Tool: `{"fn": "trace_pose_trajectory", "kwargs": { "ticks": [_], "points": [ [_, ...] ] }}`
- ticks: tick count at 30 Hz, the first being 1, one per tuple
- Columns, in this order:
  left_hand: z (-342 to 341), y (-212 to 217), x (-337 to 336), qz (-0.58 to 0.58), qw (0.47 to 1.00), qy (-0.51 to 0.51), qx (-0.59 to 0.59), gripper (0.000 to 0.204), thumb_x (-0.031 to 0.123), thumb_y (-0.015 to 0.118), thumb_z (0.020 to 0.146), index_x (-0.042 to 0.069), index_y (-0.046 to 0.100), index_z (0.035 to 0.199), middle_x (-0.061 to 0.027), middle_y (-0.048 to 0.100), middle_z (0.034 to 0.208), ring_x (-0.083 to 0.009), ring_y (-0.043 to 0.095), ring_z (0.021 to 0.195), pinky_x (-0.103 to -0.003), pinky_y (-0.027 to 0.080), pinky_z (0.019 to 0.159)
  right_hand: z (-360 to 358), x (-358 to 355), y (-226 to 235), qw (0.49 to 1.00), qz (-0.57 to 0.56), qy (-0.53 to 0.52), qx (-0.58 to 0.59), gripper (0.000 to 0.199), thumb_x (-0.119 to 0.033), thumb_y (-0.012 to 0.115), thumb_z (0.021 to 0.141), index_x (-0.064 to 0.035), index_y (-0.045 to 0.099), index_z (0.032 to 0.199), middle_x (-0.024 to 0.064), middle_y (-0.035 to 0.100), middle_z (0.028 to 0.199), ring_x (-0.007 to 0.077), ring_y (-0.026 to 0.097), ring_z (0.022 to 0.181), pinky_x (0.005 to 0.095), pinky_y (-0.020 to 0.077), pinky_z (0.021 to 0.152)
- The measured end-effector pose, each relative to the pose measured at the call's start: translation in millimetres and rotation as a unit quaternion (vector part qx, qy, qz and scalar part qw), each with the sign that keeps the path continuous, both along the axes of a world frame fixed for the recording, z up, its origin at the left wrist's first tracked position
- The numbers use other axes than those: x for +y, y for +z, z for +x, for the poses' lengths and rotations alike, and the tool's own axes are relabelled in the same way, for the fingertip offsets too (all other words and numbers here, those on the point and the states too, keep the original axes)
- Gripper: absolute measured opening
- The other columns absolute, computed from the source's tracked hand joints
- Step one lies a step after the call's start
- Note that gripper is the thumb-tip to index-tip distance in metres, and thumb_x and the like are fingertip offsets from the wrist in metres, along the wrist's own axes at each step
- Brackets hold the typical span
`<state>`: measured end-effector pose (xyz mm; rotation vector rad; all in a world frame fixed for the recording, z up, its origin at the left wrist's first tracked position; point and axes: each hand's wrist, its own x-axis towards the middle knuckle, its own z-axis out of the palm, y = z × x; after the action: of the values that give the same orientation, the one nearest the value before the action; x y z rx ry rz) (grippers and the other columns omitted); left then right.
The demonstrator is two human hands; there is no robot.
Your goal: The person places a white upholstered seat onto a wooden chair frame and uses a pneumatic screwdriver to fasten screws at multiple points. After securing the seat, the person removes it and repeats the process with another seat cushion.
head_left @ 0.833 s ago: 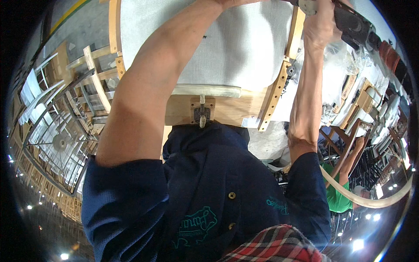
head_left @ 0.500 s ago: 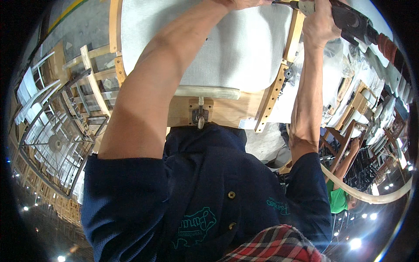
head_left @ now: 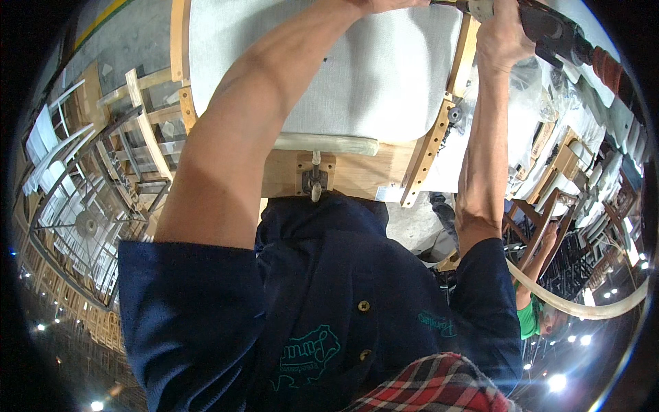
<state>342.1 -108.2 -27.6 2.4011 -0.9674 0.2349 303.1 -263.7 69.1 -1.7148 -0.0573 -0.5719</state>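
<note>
The pale padded panel (head_left: pixel 391 75) sits in a wooden frame (head_left: pixel 427 154) at twelve o'clock, clamp (head_left: pixel 316 180) by its near edge; the right hand (head_left: pixel 504 38), one o'clock, grips a black power driver (head_left: pixel 555 31); the left hand (head_left: pixel 396 5) is cut off, so I can't tell its hold; what's left doesn't show.

Panel (head_left: pixel 384 79) brightly lit, soft shadows across it. Shirt (head_left: pixel 322 275) dim. Lamp (head_left: pixel 557 382) flares lower right, bluish glare along rim. Strong fisheye bend, black corners. Far lower background dim, soft.
</note>
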Motion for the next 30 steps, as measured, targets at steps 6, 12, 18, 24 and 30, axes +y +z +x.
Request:
{"fn": "trace_pose_trajectory", "kwargs": {
  "ticks": [6, 12, 18, 24, 30],
  "points": [
    [0, 3, -1, 0.008, 1.000, -0.001, 0.021, 0.037, 0.027, 0.074, 0.082, 0.009, 0.065, 0.113, -0.0108, 0.058, 0.108, -0.0305, 0.051, 0.110, -0.042, 0.043, 0.100, -2, -1, 5, 1.000, 0.020, 0.014, 0.014, 0.011, 0.002, 0.061, 0.089, 0.0003, 0.057, 0.099, 0.0074, 0.064, 0.075, 0.0150, 0.064, 0.066, 0.0270, 0.0519, 0.062],
    [0, 3, 0, 0.010, 1.000, -0.001, 0.028, 0.040, 0.027, 0.073, 0.083, 0.008, 0.064, 0.118, -0.0107, 0.057, 0.110, -0.0301, 0.051, 0.111, -0.042, 0.043, 0.101, -3, 3, 2, 0.999, 0.001, 0.028, -0.038, 0.007, 0.001, 0.062, 0.089, 0.0001, 0.057, 0.094, 0.0070, 0.063, 0.077, 0.0144, 0.063, 0.068, 0.0276, 0.0518, 0.063],
    [0, -2, -1, -0.004, 1.000, -0.001, 0.012, 0.042, 0.028, 0.072, 0.084, 0.006, 0.064, 0.118, -0.0107, 0.056, 0.112, -0.0294, 0.049, 0.112, -0.042, 0.042, 0.101, 1, -2, 9, 0.924, 0.350, 0.115, 0.098, 0.010, 0.001, 0.060, 0.091, 0.0003, 0.056, 0.101, 0.0062, 0.062, 0.077, 0.0134, 0.062, 0.066, 0.0266, 0.0502, 0.061],
    [5, -1, 3, -0.039, 0.998, -0.038, -0.003, 0.044, 0.025, 0.071, 0.082, 0.004, 0.064, 0.120, -0.0130, 0.058, 0.104, -0.0327, 0.052, 0.105, -0.046, 0.044, 0.097, 7, 6, -10, 0.998, 0.035, 0.041, -0.016, 0.014, 0.002, 0.059, 0.092, 0.0020, 0.056, 0.105, 0.0065, 0.063, 0.076, 0.0127, 0.060, 0.064, 0.0255, 0.0485, 0.058],
    [-3, 24, 10, -0.043, 0.997, -0.056, 0.040, 0.041, 0.012, 0.064, 0.081, 0.002, 0.064, 0.120, -0.0182, 0.062, 0.110, -0.0360, 0.057, 0.106, -0.048, 0.046, 0.097, 10, -8, -17, 0.998, -0.027, 0.027, -0.042, 0.019, 0.001, 0.060, 0.091, 0.0025, 0.056, 0.109, 0.0068, 0.063, 0.075, 0.0125, 0.059, 0.063, 0.0253, 0.0476, 0.058]
  ]
}}
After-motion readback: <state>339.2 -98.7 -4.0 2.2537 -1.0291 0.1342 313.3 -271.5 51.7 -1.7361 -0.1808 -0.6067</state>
